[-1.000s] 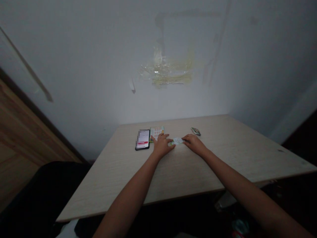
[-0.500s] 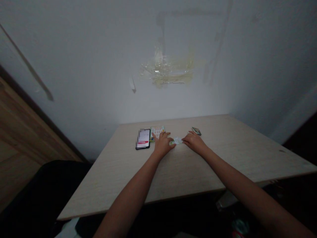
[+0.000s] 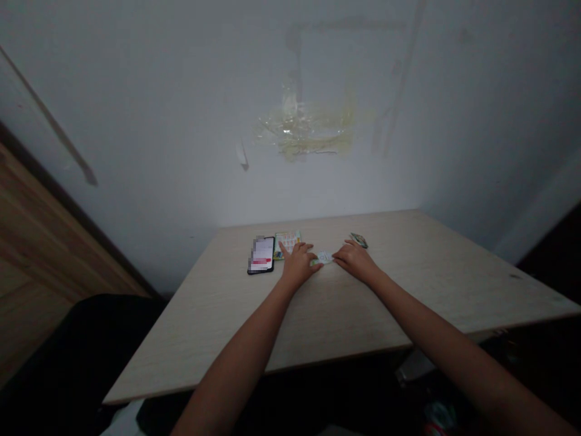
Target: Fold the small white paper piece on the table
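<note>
On the light wooden table lies a small white and green printed card [image 3: 324,257], between my two hands. My left hand [image 3: 298,263] has its thumb and a fingertip closed at the card's left end, while its other fingers are spread. The fingertips of my right hand [image 3: 355,259] are pinched together at the right end, where they hide the card's edge. Just behind my left hand is a flat printed sheet [image 3: 287,240] with rows of small pictures, partly covered by the fingers. Beyond my right hand sits a small stack of cards [image 3: 359,240].
A phone [image 3: 262,255] with a lit, partly blurred screen lies left of the printed sheet. The table [image 3: 218,327] meets a grey wall [image 3: 190,121] with peeling clear tape [image 3: 313,130]. A wooden panel [image 3: 49,254] and a dark shape [image 3: 91,345] stand at the left.
</note>
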`<act>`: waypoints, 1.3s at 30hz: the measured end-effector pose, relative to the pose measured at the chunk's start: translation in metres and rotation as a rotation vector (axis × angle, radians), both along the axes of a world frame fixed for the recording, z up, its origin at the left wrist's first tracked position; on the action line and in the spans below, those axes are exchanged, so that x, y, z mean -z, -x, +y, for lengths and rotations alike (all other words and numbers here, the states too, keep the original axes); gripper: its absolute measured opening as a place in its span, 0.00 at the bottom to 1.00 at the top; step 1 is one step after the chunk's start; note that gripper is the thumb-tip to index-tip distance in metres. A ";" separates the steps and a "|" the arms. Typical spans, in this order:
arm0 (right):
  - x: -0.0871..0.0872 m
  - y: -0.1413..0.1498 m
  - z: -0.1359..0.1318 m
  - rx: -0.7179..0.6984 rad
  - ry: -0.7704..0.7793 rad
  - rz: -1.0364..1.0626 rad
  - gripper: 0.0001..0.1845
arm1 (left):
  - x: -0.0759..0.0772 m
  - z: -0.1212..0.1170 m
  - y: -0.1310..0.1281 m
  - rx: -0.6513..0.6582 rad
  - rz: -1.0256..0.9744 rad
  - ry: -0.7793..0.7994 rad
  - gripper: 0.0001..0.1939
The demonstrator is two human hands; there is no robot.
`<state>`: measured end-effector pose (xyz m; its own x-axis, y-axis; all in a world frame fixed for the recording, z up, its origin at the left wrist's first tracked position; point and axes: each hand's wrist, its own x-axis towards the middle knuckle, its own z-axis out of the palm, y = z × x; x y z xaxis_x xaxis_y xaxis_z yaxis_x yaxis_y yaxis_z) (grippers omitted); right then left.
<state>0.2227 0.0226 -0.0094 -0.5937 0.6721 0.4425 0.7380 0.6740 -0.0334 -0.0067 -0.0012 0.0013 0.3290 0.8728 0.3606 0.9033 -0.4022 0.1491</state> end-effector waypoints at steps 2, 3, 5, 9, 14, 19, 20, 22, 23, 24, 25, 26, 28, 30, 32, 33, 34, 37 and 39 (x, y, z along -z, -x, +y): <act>0.000 0.001 0.001 0.005 0.005 0.002 0.11 | 0.000 0.000 -0.001 -0.006 -0.003 0.009 0.13; 0.000 0.001 0.001 0.008 0.008 0.003 0.11 | 0.000 0.000 -0.001 -0.010 -0.004 0.013 0.13; -0.001 0.001 0.001 0.013 0.016 0.002 0.11 | 0.000 0.000 -0.002 -0.011 -0.008 0.012 0.12; -0.001 0.000 -0.001 0.029 0.051 0.023 0.12 | 0.001 0.000 -0.003 0.006 -0.027 -0.002 0.11; 0.002 -0.004 0.000 0.024 0.094 0.102 0.12 | 0.002 0.000 -0.003 0.011 -0.039 -0.004 0.12; 0.003 -0.004 0.002 -0.013 0.143 0.205 0.09 | 0.002 0.000 -0.001 0.018 -0.049 -0.003 0.11; 0.003 -0.004 0.002 -0.016 0.146 0.225 0.09 | 0.002 0.000 -0.001 0.021 -0.052 0.005 0.11; 0.004 -0.004 0.002 -0.014 0.149 0.258 0.09 | 0.002 0.001 0.000 0.022 -0.061 0.025 0.11; 0.004 -0.004 0.002 -0.014 0.150 0.274 0.09 | 0.001 0.001 0.000 0.020 -0.068 0.036 0.11; 0.004 -0.004 0.002 -0.013 0.152 0.291 0.09 | 0.001 0.001 0.000 0.014 -0.077 0.046 0.11; 0.005 -0.003 0.002 -0.012 0.157 0.310 0.09 | 0.000 0.001 0.000 0.004 -0.089 0.058 0.10; 0.005 -0.003 0.002 -0.008 0.166 0.331 0.09 | 0.000 0.001 0.000 -0.009 -0.103 0.069 0.10; 0.006 -0.002 0.003 0.008 0.191 0.368 0.09 | -0.002 0.001 -0.002 -0.039 -0.139 0.090 0.10; 0.007 -0.001 0.004 0.023 0.216 0.396 0.08 | -0.003 0.001 -0.003 -0.066 -0.174 0.104 0.10; 0.008 -0.001 0.004 0.033 0.234 0.420 0.08 | -0.004 0.001 -0.004 -0.086 -0.201 0.113 0.09; 0.008 0.000 0.005 0.038 0.242 0.432 0.08 | -0.004 0.001 -0.004 -0.096 -0.213 0.120 0.09; 0.008 0.000 0.005 0.043 0.250 0.443 0.08 | -0.004 0.002 -0.004 -0.105 -0.223 0.128 0.09; 0.008 0.001 0.006 0.055 0.279 0.477 0.07 | -0.005 0.004 -0.006 -0.142 -0.253 0.158 0.07; 0.009 0.002 0.009 0.060 0.312 0.498 0.08 | -0.005 0.005 -0.007 -0.167 -0.273 0.171 0.07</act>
